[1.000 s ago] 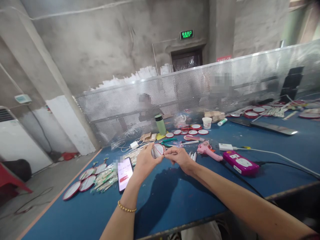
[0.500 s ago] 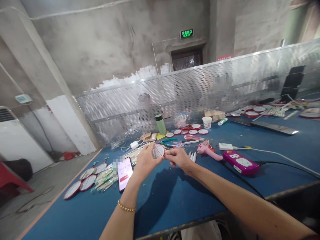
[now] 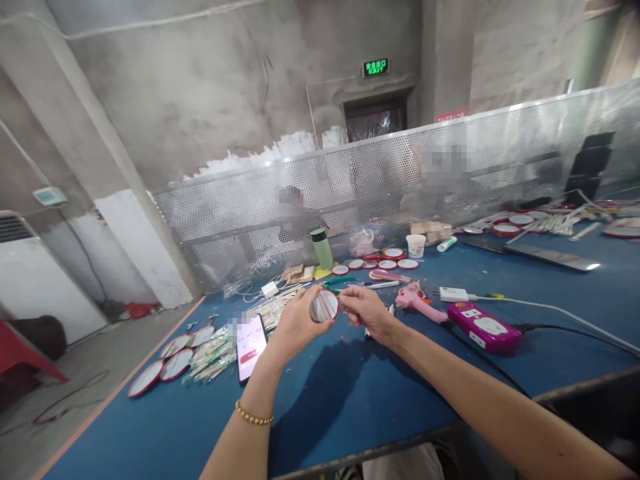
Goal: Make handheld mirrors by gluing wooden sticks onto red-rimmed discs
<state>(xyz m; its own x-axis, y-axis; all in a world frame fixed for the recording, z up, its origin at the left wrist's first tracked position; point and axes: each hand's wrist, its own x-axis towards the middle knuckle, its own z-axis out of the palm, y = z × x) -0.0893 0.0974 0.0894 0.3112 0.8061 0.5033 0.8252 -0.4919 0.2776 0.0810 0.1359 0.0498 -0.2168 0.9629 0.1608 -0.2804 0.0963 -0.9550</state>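
Note:
My left hand (image 3: 299, 320) grips a small round mirror (image 3: 324, 306) with a red rim, thumb below and fingers behind. At the mirror's right edge, my right hand (image 3: 367, 312) is closed in a pinch; whatever lies between its fingertips is too small to make out. Both hands are raised over the blue table (image 3: 320, 413). Left of my left wrist lies a phone (image 3: 251, 347) with a lit timer screen. Just behind the right hand are markers, and a pink glue gun (image 3: 420, 301) lies to its right.
Wooden sticks in plastic (image 3: 215, 357) and larger red-rimmed mirrors (image 3: 176, 365) lie at the left. Behind stand a green bottle (image 3: 322, 251) and a paper cup (image 3: 415, 246). A purple power strip (image 3: 483, 327) with cables sits right. A perforated metal screen (image 3: 350, 180) borders the back.
Both hands have shifted slightly right with the mirror, whose face now turns more toward me. The right hand stays pinched at its edge.

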